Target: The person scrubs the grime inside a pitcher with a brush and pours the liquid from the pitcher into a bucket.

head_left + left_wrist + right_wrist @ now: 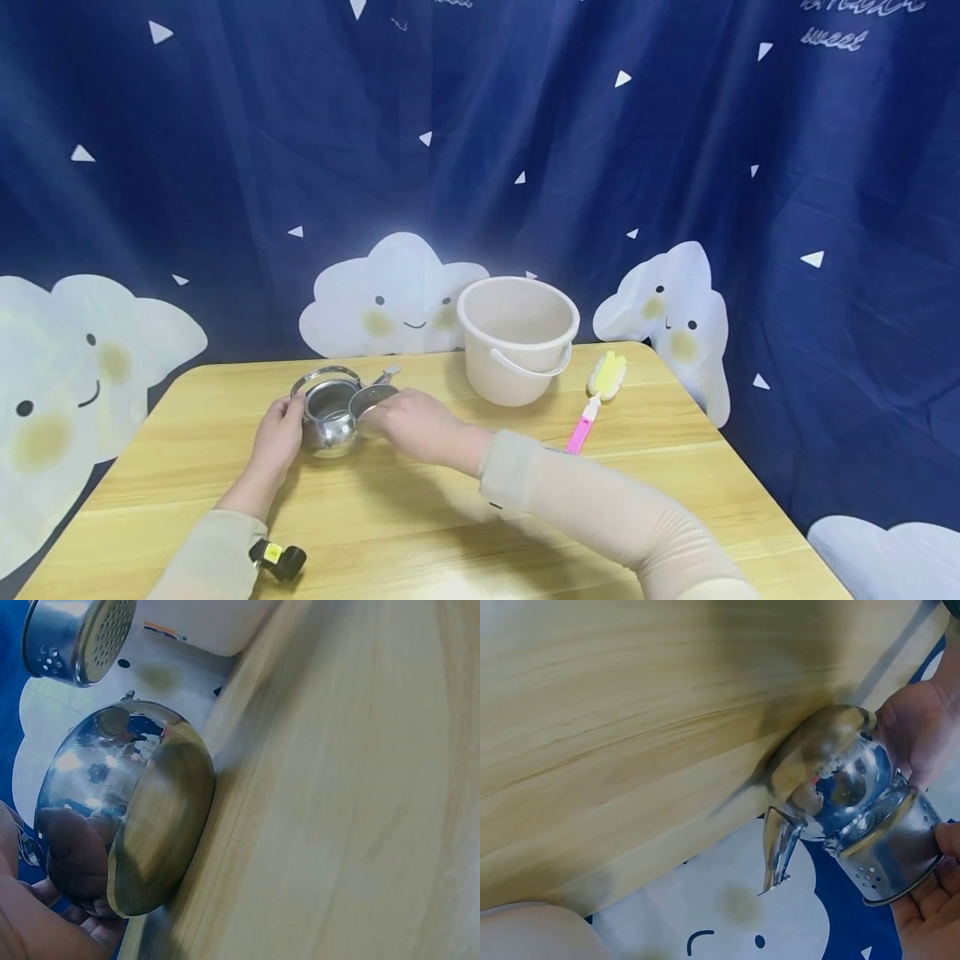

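Note:
A shiny steel teapot (332, 432) stands at the left of the table, its lid off and its hoop handle (322, 372) tipped to the back. My left hand (277, 435) holds the teapot by its left side, fingers curled against the round body in the left wrist view. With my right hand (422, 427) I grip a steel tea strainer (892, 859) by its rim. Small holes dot the strainer's wall and base (109, 641). It is raised just right of the teapot's mouth, near the spout (778, 846), and overlaps the pot in the head view.
A pale plastic bucket (495, 371) with a white handle stands at the back, right of the teapot. Beside it lies a sponge brush (606, 377) with a pink grip, partly hidden by my right sleeve. A dark blue curtain (480, 100) hangs behind the wooden table (675, 467).

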### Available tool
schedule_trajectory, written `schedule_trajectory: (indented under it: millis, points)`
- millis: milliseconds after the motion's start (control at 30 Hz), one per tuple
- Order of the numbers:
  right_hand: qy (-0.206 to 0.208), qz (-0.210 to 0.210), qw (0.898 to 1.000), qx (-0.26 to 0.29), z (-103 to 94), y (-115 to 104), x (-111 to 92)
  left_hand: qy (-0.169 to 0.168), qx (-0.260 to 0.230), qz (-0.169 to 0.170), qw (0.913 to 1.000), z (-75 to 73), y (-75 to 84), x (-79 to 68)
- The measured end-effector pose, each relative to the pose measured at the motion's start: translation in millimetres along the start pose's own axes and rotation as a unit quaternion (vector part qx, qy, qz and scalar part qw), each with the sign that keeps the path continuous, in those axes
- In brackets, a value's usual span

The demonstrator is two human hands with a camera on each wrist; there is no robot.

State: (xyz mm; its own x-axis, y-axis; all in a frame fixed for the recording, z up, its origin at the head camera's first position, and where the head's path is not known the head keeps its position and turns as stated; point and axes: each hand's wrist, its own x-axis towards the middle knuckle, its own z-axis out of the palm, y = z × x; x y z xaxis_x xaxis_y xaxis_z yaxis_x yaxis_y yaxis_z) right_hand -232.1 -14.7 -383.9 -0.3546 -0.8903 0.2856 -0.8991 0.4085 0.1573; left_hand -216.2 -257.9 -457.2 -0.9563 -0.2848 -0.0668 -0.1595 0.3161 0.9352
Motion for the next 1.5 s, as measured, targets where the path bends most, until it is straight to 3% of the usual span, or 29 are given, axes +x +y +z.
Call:
schedule_trajectory:
  millis: [800, 1133, 1500]
  points:
    - [-0.011, -0.022, 0.999, -0.023, -2.7, -0.8, -22.1, 0.005, -0.004, -0.001, 1.0000, 0.4, 1.5, -1.3]
    - [-0.009, -0.016, 1.000, 0.009, 0.1, 2.1, -31.7, 0.004, -0.004, -0.002, 1.0000, -0.1, -0.2, 0.1]
    - [-0.007, -0.026, 1.000, 0.006, 1.8, 2.2, -44.1, 0.004, -0.001, -0.003, 1.0000, -0.5, 0.5, -0.6]
